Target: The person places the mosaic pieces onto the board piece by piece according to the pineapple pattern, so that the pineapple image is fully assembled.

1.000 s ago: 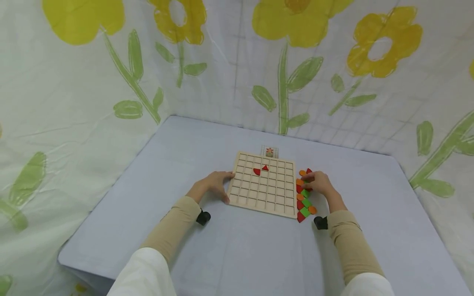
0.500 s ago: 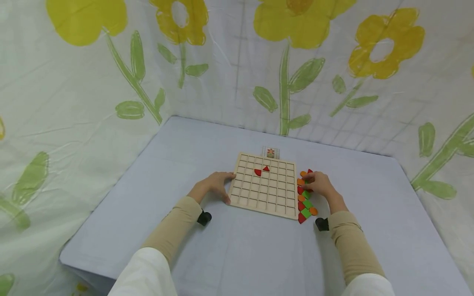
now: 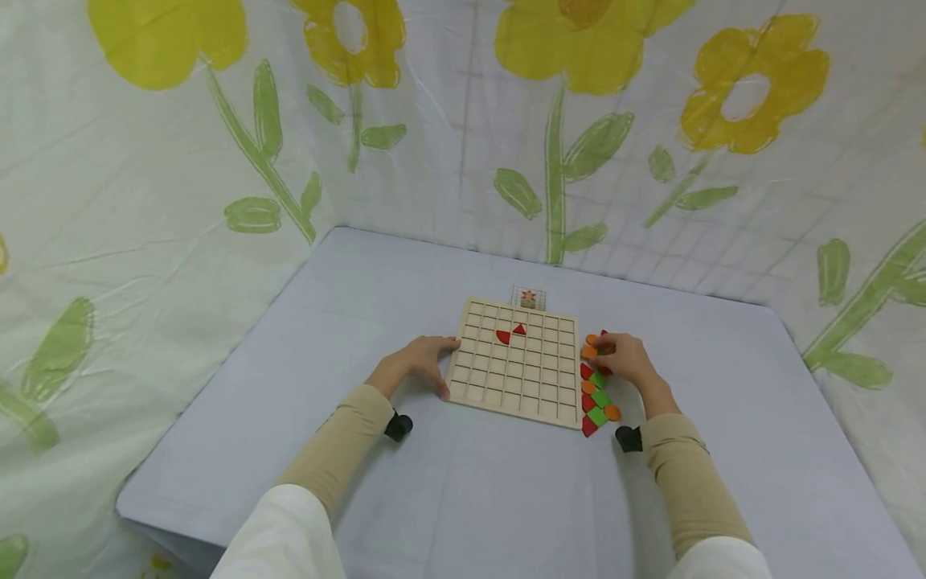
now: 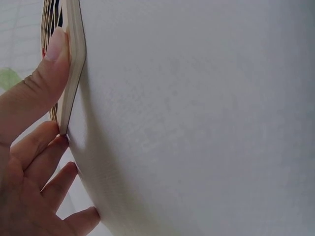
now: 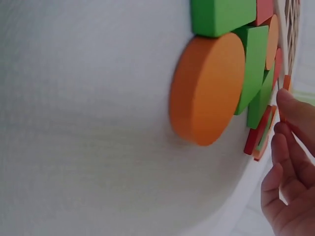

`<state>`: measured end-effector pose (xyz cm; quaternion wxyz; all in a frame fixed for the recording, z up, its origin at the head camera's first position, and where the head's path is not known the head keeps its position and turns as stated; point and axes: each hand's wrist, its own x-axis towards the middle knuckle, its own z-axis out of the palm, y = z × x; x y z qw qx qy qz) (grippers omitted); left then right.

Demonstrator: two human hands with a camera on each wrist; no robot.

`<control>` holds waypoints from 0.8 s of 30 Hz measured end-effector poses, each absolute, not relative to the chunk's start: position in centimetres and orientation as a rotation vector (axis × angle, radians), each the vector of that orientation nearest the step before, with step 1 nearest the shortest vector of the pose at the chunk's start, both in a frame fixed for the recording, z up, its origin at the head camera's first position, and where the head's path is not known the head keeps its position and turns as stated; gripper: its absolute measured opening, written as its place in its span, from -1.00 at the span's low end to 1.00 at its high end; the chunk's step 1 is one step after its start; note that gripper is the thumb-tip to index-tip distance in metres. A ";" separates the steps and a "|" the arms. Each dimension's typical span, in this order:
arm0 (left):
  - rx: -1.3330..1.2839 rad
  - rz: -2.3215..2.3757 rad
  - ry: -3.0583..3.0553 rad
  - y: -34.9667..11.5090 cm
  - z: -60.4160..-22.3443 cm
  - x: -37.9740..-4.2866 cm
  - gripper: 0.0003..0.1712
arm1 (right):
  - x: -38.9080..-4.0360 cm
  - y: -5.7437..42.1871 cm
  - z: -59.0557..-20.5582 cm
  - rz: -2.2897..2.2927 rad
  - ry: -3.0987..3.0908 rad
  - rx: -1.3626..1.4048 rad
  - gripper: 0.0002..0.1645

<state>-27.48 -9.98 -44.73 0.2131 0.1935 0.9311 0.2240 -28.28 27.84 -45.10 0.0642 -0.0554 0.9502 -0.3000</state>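
Observation:
A square wooden grid board [image 3: 514,366] lies on the table, with a red quarter-circle block [image 3: 502,337] and a red triangle block [image 3: 519,330] in its cells. My left hand [image 3: 422,362] rests along the board's left side, thumb at the near corner and fingertips at the edge. The left wrist view shows its thumb [image 4: 54,64] against the board's rim. Right of the board, my right hand [image 3: 624,356] pinches a round orange block [image 3: 589,352] between thumb and forefinger. In the right wrist view that orange block [image 5: 287,83] appears edge-on beside the board.
Several red, green and orange blocks lie in a strip by the board's right edge, among them a green square [image 3: 596,416] and an orange disc [image 3: 612,412]. A small picture card [image 3: 528,297] lies behind the board. A flower-printed curtain [image 3: 448,129] hangs behind the table [image 3: 506,498].
The right hand's fingertips have shifted slightly, and the orange block has come away from the red one below it. The left hand and the board stay in place.

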 end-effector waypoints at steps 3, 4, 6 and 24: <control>0.528 0.629 2.579 -10.1 -44.7 -27.4 0.13 | -28.2 27.6 -44.8 -0.947 2.883 -0.164 -0.59; 0.524 0.631 2.577 -10.1 -44.7 -27.4 0.13 | -28.2 27.5 -44.8 -0.955 2.889 -0.169 -0.59; 0.519 0.634 2.572 -10.2 -44.7 -27.4 0.12 | -28.3 27.4 -44.7 -0.957 2.908 -0.191 -0.58; 0.530 0.677 2.593 -10.1 -45.1 -27.6 0.14 | -29.0 23.5 -45.2 -1.020 2.886 -0.295 -0.57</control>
